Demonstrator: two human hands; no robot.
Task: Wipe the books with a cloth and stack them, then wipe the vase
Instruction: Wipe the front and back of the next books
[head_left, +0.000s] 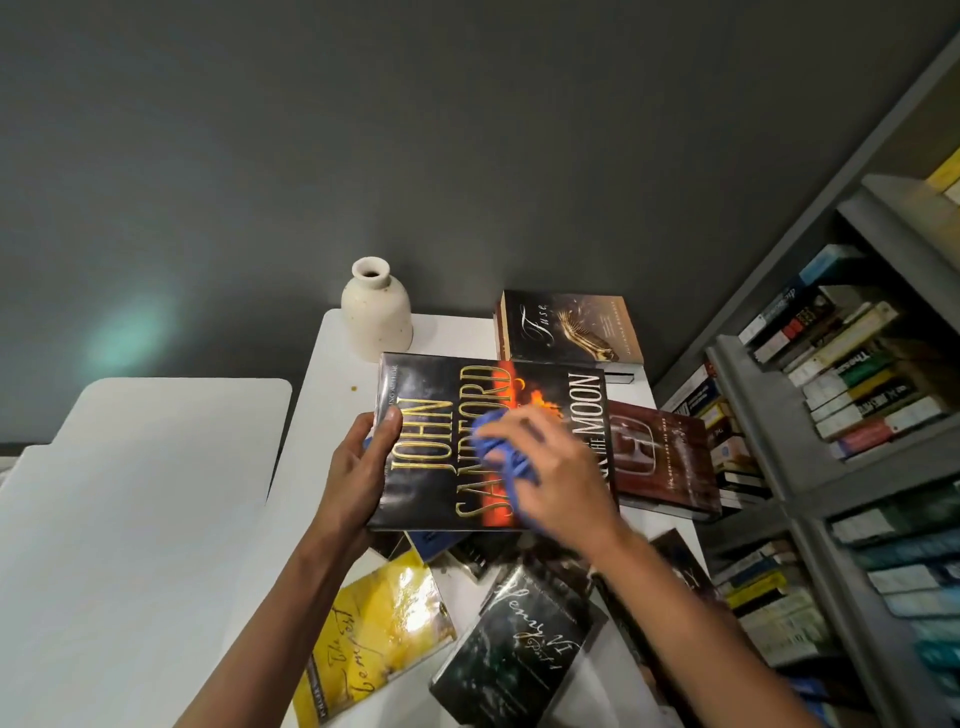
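My left hand (363, 467) grips the left edge of a black hardback (441, 395) with gold lettering, lifted above the white table (332, 384). On its cover my right hand (550, 467) holds a bunched blue cloth (498, 447), blurred with motion. A cream vase (376, 312) stands upright at the table's far end. Right of the vase lies a small stack topped by a dark book with a gold wing (569, 327). A maroon book (660, 457) lies to the right. A yellow book (374, 623) and a dark green-black book (519, 644) lie near me among several others.
A grey bookshelf (810, 415) packed with books runs along the right side, close to the table. A second white surface (130, 493) lies to the left, lower down. A dark grey wall (467, 156) stands behind the table.
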